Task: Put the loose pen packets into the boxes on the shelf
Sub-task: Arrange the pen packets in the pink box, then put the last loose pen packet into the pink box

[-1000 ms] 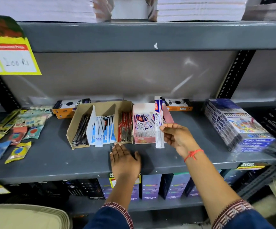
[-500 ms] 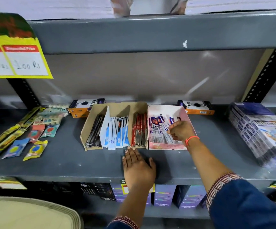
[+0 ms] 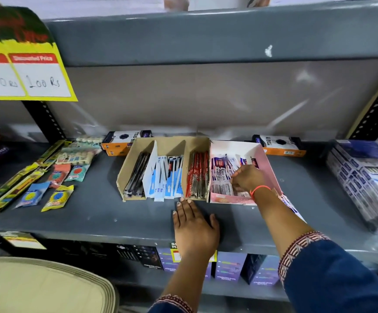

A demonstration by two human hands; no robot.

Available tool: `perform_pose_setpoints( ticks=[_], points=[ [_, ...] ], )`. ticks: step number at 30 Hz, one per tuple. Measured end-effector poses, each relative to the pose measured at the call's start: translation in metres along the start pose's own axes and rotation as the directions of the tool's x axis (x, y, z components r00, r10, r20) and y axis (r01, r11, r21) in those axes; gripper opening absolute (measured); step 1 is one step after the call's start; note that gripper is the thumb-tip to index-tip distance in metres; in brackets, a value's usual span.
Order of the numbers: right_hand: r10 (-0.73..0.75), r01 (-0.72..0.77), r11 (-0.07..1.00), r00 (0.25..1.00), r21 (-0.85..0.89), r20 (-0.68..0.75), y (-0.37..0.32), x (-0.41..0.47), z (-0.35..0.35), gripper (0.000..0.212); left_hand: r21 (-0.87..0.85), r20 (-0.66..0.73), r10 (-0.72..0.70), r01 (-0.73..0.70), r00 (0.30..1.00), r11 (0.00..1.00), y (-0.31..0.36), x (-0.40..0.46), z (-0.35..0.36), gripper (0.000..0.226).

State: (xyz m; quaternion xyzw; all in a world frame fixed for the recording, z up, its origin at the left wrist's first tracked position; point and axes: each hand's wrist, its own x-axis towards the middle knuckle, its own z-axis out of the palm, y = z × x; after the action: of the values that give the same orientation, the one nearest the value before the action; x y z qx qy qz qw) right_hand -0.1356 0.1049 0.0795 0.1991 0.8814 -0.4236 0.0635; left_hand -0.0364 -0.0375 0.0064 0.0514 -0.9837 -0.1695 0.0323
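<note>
A pink box (image 3: 271, 172) stands on the grey shelf (image 3: 115, 213) and holds blue-and-white pen packets (image 3: 220, 175). My right hand (image 3: 246, 178) is inside this box, fingers curled down and pinching the packets near its front. Left of it, touching it, is a brown cardboard box (image 3: 127, 175) with black pens (image 3: 137, 175), blue-white packets (image 3: 167, 177) and red packets (image 3: 198, 177) in separate compartments. My left hand (image 3: 194, 227) lies flat on the shelf just in front of the brown box, holding nothing.
Two orange-and-black boxes (image 3: 124, 141) (image 3: 280, 145) lie behind the boxes. Stacked wrapped packs (image 3: 364, 177) fill the right end, loose sachets (image 3: 56, 195) the left. A yellow price sign (image 3: 25, 75) hangs from the upper shelf (image 3: 206, 35). Purple boxes (image 3: 228, 267) stand below.
My right hand carried a long pen packet from in front of the pink box down into it and now stays among the packets. My left hand has stayed flat on the shelf.
</note>
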Motion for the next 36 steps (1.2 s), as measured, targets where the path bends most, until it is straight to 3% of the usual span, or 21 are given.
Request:
perform_pose_setpoints(
  ticks=[3, 5, 8, 10, 12, 16, 19, 26, 30, 36],
  points=[
    [-0.047, 0.048, 0.999, 0.996, 0.014, -0.081, 0.006, -0.002, -0.011, 0.019, 0.011, 0.004, 0.007, -0.007, 1.0, 1.0, 0.0, 0.001, 0.001, 0.075],
    [-0.06, 0.077, 0.995, 0.974, 0.068, -0.216, 0.011, -0.008, -0.022, 0.024, 0.021, 0.005, 0.012, -0.013, 1.0, 1.0, 0.001, 0.0, 0.001, 0.075],
    [0.034, 0.068, 0.978, 0.879, 0.196, -0.476, 0.027, -0.022, -0.042, 0.027, 0.029, 0.005, 0.012, -0.012, 1.0, 0.999, 0.0, -0.001, -0.001, 0.074],
    [0.152, 0.03, 0.954, 0.808, 0.297, -0.569, 0.045, -0.032, -0.057, 0.025, 0.037, 0.005, 0.013, -0.013, 1.0, 0.999, 0.001, -0.001, -0.002, 0.073],
    [0.197, -0.04, 0.958, 0.811, 0.284, -0.552, 0.067, -0.038, -0.065, 0.025, 0.045, 0.007, 0.012, -0.013, 1.0, 0.999, 0.002, -0.002, -0.003, 0.072],
    [0.114, -0.162, 0.974, 0.954, -0.156, -0.278, 0.095, -0.049, -0.065, 0.027, 0.053, 0.007, 0.003, -0.003, 1.0, 0.999, 0.003, -0.002, -0.004, 0.072],
    [0.081, -0.146, 0.955, 0.965, -0.256, -0.248, 0.104, -0.059, -0.062, 0.028, 0.06, 0.026, 0.006, -0.008, 1.0, 0.998, 0.002, -0.002, -0.004, 0.072],
    [0.109, -0.156, 0.965, 0.969, -0.209, -0.22, 0.111, -0.07, -0.065, 0.005, 0.068, 0.042, 0.007, -0.01, 0.999, 0.998, 0.001, -0.001, -0.005, 0.071],
    [0.177, -0.205, 0.974, 0.955, -0.1, -0.238, 0.114, -0.07, -0.064, 0.023, 0.069, 0.043, 0.009, -0.012, 0.999, 0.998, 0.001, -0.001, -0.004, 0.071],
    [0.211, -0.225, 0.972, 0.964, -0.07, -0.16, 0.112, -0.072, -0.068, 0.022, 0.062, 0.04, 0.008, -0.011, 0.999, 0.998, 0.0, 0.0, -0.003, 0.071]
  ],
)
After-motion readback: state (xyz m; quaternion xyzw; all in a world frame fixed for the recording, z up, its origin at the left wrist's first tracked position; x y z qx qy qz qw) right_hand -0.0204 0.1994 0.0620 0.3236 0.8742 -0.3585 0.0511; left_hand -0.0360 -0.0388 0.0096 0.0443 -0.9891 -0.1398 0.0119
